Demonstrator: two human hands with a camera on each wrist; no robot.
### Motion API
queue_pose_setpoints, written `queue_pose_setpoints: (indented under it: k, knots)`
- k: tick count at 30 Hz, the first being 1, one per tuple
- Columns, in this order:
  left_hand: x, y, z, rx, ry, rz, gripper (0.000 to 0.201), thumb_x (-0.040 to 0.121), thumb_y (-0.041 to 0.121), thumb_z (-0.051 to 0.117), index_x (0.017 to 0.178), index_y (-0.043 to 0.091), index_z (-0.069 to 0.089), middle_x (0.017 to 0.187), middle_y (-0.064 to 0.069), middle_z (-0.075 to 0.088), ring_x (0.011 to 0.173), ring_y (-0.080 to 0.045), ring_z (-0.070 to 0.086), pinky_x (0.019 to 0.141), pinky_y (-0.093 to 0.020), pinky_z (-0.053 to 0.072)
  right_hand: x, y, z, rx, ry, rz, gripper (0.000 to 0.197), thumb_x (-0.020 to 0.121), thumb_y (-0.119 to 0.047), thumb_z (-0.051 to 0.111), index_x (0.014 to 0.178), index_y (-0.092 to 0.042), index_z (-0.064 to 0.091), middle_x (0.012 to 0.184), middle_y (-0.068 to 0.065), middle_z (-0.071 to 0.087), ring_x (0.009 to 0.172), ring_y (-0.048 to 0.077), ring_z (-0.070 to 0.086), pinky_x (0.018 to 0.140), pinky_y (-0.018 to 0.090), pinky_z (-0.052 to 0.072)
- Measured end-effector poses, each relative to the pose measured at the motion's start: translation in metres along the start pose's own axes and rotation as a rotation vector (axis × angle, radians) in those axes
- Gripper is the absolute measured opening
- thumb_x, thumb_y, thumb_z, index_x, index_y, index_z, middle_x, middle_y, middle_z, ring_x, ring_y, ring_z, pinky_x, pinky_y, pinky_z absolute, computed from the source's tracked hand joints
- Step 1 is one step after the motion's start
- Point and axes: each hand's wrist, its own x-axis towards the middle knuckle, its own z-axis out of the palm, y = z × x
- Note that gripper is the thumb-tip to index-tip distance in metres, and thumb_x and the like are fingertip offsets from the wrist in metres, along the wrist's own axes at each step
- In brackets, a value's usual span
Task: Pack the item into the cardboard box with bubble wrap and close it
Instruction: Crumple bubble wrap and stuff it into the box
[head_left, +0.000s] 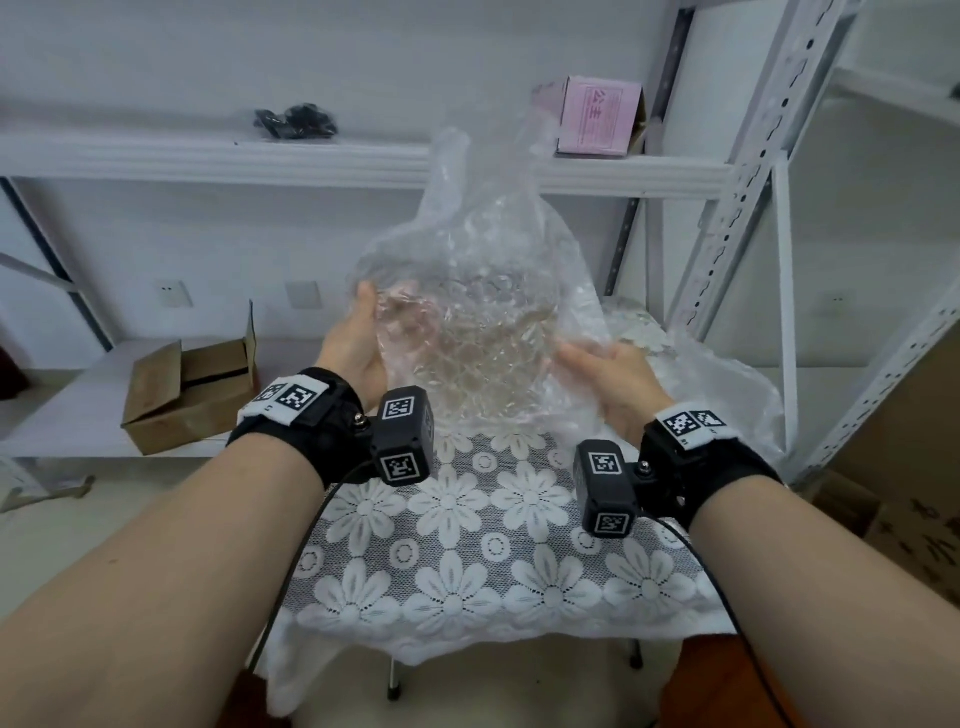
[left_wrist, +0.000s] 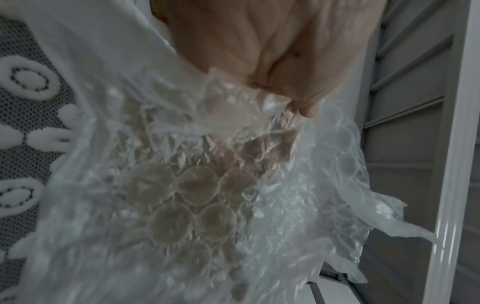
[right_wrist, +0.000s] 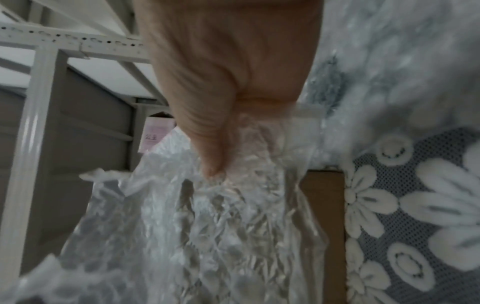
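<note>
I hold a crumpled sheet of clear bubble wrap (head_left: 467, 312) upright above the table, its top reaching up past the shelf edge. My left hand (head_left: 358, 338) grips its left edge, thumb in front and fingers behind. My right hand (head_left: 608, 379) pinches its right edge; in the right wrist view the thumb (right_wrist: 210, 160) presses into the bubble wrap (right_wrist: 207, 226). In the left wrist view my left hand (left_wrist: 272, 51) clutches bunched bubble wrap (left_wrist: 182, 195), and something tan shows through the bubbles. A brown cardboard surface (right_wrist: 322, 205) lies under the sheet. An open cardboard box (head_left: 192, 395) sits on the low shelf at left.
The table wears a white lace flower cloth (head_left: 493, 545). More bubble wrap (head_left: 717, 384) is heaped at its back right. A pink box (head_left: 597, 117) and small black items (head_left: 296, 122) rest on the upper shelf. Metal shelving posts (head_left: 743, 182) rise at right, with cardboard cartons (head_left: 909, 509) on the floor.
</note>
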Motion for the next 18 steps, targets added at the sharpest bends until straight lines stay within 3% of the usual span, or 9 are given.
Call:
queue_pose_setpoints:
  k: [2, 4, 6, 8, 10, 12, 14, 16, 18]
  knots:
    - [-0.003, 0.002, -0.005, 0.033, 0.021, -0.040, 0.058, 0.098, 0.048, 0.040, 0.138, 0.006, 0.039, 0.103, -0.023, 0.067, 0.065, -0.028, 0.072, 0.048, -0.038, 0.058, -0.003, -0.002, 0.000, 0.161, -0.006, 0.019, 0.012, 0.088, -0.018, 0.065, 0.083, -0.007, 0.063, 0.081, 0.005, 0.071, 0.078, 0.016, 0.069, 0.069, 0.026, 0.057]
    - [-0.003, 0.002, -0.009, 0.091, 0.028, -0.078, 0.059, 0.097, 0.047, 0.044, 0.141, 0.008, 0.038, 0.120, -0.024, 0.060, 0.077, -0.031, 0.070, 0.050, -0.039, 0.058, -0.002, -0.004, -0.001, 0.258, 0.017, 0.036, 0.016, 0.091, -0.012, 0.059, 0.075, -0.010, 0.059, 0.081, 0.008, 0.068, 0.065, 0.013, 0.068, 0.058, 0.024, 0.056]
    - [-0.005, 0.001, -0.014, 0.191, -0.021, -0.074, 0.040, 0.098, 0.036, 0.048, 0.123, 0.005, 0.053, 0.087, -0.017, 0.074, 0.066, -0.022, 0.072, 0.046, -0.030, 0.056, 0.000, -0.005, 0.000, 0.262, 0.074, 0.044, 0.018, 0.091, -0.015, 0.060, 0.073, -0.012, 0.059, 0.081, 0.008, 0.064, 0.065, 0.016, 0.065, 0.063, 0.029, 0.055]
    - [-0.008, 0.000, -0.019, 0.237, -0.082, -0.100, 0.021, 0.100, 0.025, 0.045, 0.098, 0.008, 0.057, 0.044, -0.005, 0.064, 0.036, -0.011, 0.062, 0.032, -0.019, 0.045, -0.002, -0.005, 0.005, 0.217, 0.115, 0.032, 0.019, 0.091, -0.017, 0.060, 0.072, -0.014, 0.059, 0.073, 0.004, 0.060, 0.062, 0.016, 0.060, 0.061, 0.030, 0.050]
    - [-0.006, 0.001, -0.024, 0.245, -0.092, -0.123, 0.022, 0.101, 0.025, 0.045, 0.106, 0.009, 0.060, 0.053, -0.008, 0.069, 0.046, -0.015, 0.068, 0.042, -0.023, 0.052, -0.005, -0.007, 0.011, 0.207, 0.171, 0.019, 0.020, 0.091, -0.022, 0.060, 0.072, -0.014, 0.060, 0.067, 0.002, 0.061, 0.058, 0.016, 0.056, 0.055, 0.027, 0.048]
    - [0.001, 0.002, -0.031, 0.205, -0.056, -0.134, 0.030, 0.101, 0.027, 0.045, 0.118, 0.008, 0.061, 0.080, -0.011, 0.075, 0.066, -0.023, 0.073, 0.053, -0.035, 0.058, -0.004, -0.007, 0.013, 0.239, 0.276, 0.011, 0.024, 0.092, -0.028, 0.059, 0.083, -0.007, 0.065, 0.079, 0.014, 0.069, 0.066, 0.024, 0.062, 0.062, 0.033, 0.054]
    - [0.006, 0.003, -0.035, 0.159, -0.009, -0.108, 0.028, 0.102, 0.024, 0.041, 0.103, 0.006, 0.063, 0.069, -0.008, 0.074, 0.054, -0.018, 0.071, 0.043, -0.030, 0.055, -0.001, -0.005, 0.009, 0.305, 0.410, 0.053, 0.030, 0.092, -0.027, 0.057, 0.100, 0.002, 0.064, 0.104, 0.027, 0.065, 0.076, 0.030, 0.065, 0.067, 0.037, 0.057]
    - [0.006, 0.003, -0.037, 0.150, -0.006, -0.087, 0.028, 0.103, 0.023, 0.041, 0.091, 0.009, 0.063, 0.057, -0.003, 0.071, 0.046, -0.014, 0.066, 0.041, -0.025, 0.053, 0.003, -0.002, 0.004, 0.265, 0.447, 0.014, 0.027, 0.094, -0.011, 0.052, 0.119, -0.002, 0.058, 0.116, 0.021, 0.062, 0.065, 0.018, 0.059, 0.052, 0.026, 0.054]
    - [0.005, 0.002, -0.037, 0.144, -0.023, -0.086, 0.026, 0.102, 0.022, 0.043, 0.094, 0.008, 0.063, 0.060, -0.004, 0.072, 0.051, -0.015, 0.066, 0.044, -0.025, 0.053, 0.006, 0.002, 0.001, 0.076, 0.403, -0.102, 0.048, 0.092, -0.001, 0.053, 0.138, -0.013, 0.043, 0.121, 0.013, 0.056, 0.077, 0.019, 0.061, 0.061, 0.029, 0.058]
